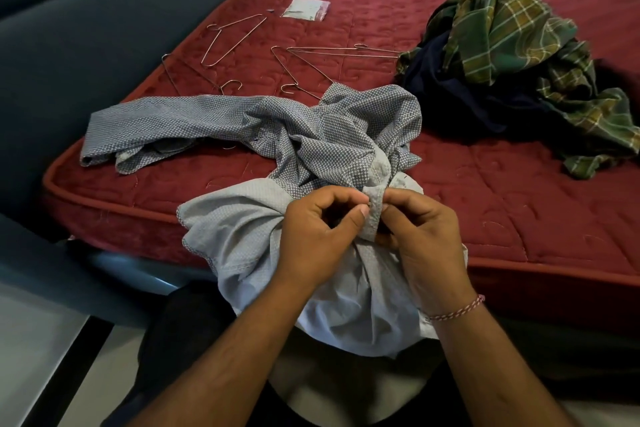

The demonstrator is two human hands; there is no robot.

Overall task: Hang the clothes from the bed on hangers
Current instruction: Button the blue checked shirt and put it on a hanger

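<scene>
At the lower centre of the frame both hands work on the grey checked shirt (311, 135): the left hand (315, 236) and the right hand (420, 236) sit close together, fingers curled, each pinching a narrow strip of the shirt's edge between thumb and fingertips, probably the button band or collar. The shirt's pale inside bunches under the hands and hangs off the near edge of the red mattress (502, 204); one sleeve stretches away to the left of the frame. To do this step well, I would free or straighten that strip first, find the collar and shake the body flat, so a hanger can slide into the shoulders without snagging. Just beyond the shirt, centre-left, lie the wire hangers (235, 38), loose and partly overlapping; lift one clear by its hook. At upper right waits the pile of green plaid and dark clothes (512, 59), unhung
</scene>
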